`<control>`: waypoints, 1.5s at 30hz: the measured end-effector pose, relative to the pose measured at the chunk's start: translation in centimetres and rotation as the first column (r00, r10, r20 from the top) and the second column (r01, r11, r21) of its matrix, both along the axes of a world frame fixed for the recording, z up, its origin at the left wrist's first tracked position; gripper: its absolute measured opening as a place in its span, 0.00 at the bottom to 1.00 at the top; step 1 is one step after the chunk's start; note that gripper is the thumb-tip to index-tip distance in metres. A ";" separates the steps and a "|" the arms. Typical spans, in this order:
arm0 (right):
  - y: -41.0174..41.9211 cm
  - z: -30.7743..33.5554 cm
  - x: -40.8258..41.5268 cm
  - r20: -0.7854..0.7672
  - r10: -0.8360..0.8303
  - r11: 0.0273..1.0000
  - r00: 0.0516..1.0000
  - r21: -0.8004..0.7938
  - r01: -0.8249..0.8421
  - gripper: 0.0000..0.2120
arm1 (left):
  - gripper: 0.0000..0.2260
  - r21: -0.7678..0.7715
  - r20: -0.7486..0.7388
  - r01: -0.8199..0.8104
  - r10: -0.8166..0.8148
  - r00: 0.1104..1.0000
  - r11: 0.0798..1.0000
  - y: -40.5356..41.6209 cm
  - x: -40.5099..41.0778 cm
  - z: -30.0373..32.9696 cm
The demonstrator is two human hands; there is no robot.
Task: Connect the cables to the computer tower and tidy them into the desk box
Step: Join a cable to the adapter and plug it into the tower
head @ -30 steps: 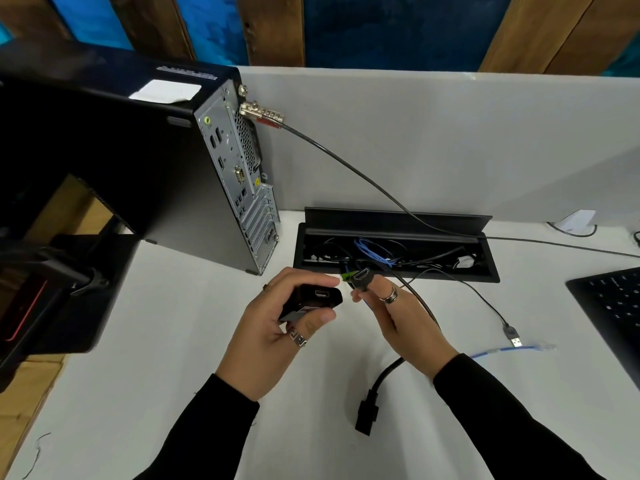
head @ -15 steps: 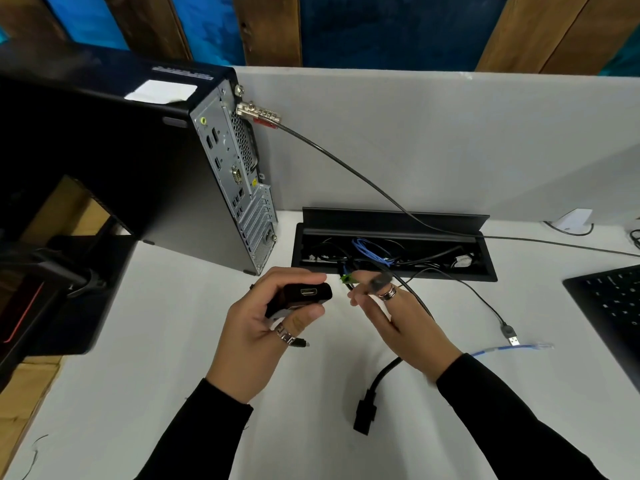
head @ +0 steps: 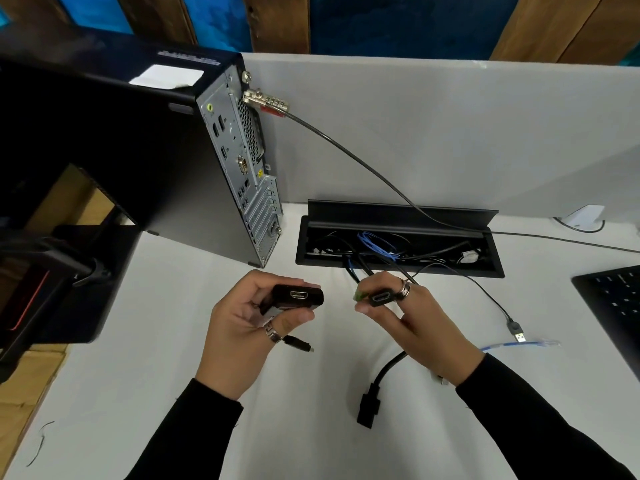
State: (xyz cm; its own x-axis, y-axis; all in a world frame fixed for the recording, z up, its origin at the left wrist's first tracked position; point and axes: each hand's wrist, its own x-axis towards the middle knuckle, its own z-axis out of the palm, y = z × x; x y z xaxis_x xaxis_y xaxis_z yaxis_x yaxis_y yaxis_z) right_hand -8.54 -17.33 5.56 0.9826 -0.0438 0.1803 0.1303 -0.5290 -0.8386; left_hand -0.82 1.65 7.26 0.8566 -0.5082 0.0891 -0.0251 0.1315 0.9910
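Separated since 0.5 s ago: left hand (head: 242, 327) grasps adapter (head: 298, 297), socket facing right hand (head: 408, 323) | right hand pinches HDMI plug (head: 380, 298), aligned for mating, frame centre.

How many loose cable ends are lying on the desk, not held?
4: USB plug, blue network plug, black power connector, and a small plug by the left hand. More may hide in the desk box.

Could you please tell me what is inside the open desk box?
The desk box holds tangled black cables and a coiled blue cable. Whatever lies beneath them, and any sockets, are hidden.
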 end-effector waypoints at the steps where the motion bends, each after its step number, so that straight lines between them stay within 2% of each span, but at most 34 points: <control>1: 0.2 0.0 0.2 -0.018 0.006 1.000 1.000 -0.008 -0.006 0.02 | 0.15 -0.001 -0.009 0.003 -0.003 1.000 1.000 0.0 0.0 -0.2; 3: 0.4 0.3 0.4 -0.032 0.010 0.999 0.999 -0.039 -0.012 0.07 | 0.15 -0.007 -0.023 0.009 -0.009 1.000 1.000 0.1 -0.1 -0.3; 5: 0.6 0.6 0.6 -0.054 0.024 0.998 0.998 -0.061 -0.027 0.07 | 0.14 -0.015 -0.024 0.016 -0.017 1.000 1.000 0.2 -0.1 -0.4; 9: 0.6 1.1 0.6 -0.118 0.064 0.998 0.991 -0.008 -0.065 0.08 | 0.13 -0.010 -0.018 0.016 -0.016 1.000 1.000 0.2 0.2 -0.6; 13: 0.7 1.3 0.7 -0.131 0.032 0.999 0.991 -0.002 -0.032 0.10 | 0.15 -0.004 -0.056 0.002 -0.002 0.998 1.000 0.2 0.6 -0.8; 17: 0.6 1.5 1.3 -0.109 0.005 1.000 0.994 -0.013 -0.006 0.08 | 0.17 0.066 -0.071 -0.010 0.015 0.997 0.998 0.2 1.2 -1.0; 21: 0.3 1.6 2.0 -0.089 -0.020 0.992 0.996 -0.124 0.008 0.09 | 0.11 0.153 -0.056 -0.007 0.016 0.998 0.988 0.2 1.9 -1.3; 25: 0.2 1.5 2.7 -0.082 -0.009 0.973 0.997 -0.230 -0.011 0.18 | 0.11 0.253 0.029 0.020 -0.028 0.999 0.967 -0.1 2.7 -1.0; 28: 0.3 1.3 3.1 -0.077 -0.011 0.945 0.997 -0.327 -0.014 0.21 | 0.13 0.296 0.069 0.017 -0.039 0.997 0.955 -0.5 3.0 -0.6; 37: 0.1 1.2 4.4 0.013 -0.026 0.865 1.000 -0.500 0.029 0.18 | 0.13 0.409 0.205 -0.021 -0.069 0.976 0.912 -0.6 4.4 -1.7; 40: -0.1 1.0 4.5 -0.002 0.012 0.841 1.000 -0.540 -0.011 0.20 | 0.09 0.469 0.301 -0.033 -0.125 0.945 0.883 -0.3 4.6 -1.9; 45: -0.2 0.7 4.6 0.000 0.026 0.805 1.000 -0.593 -0.021 0.19 | 0.13 0.511 0.377 -0.054 -0.167 0.911 0.858 -0.3 4.9 -2.2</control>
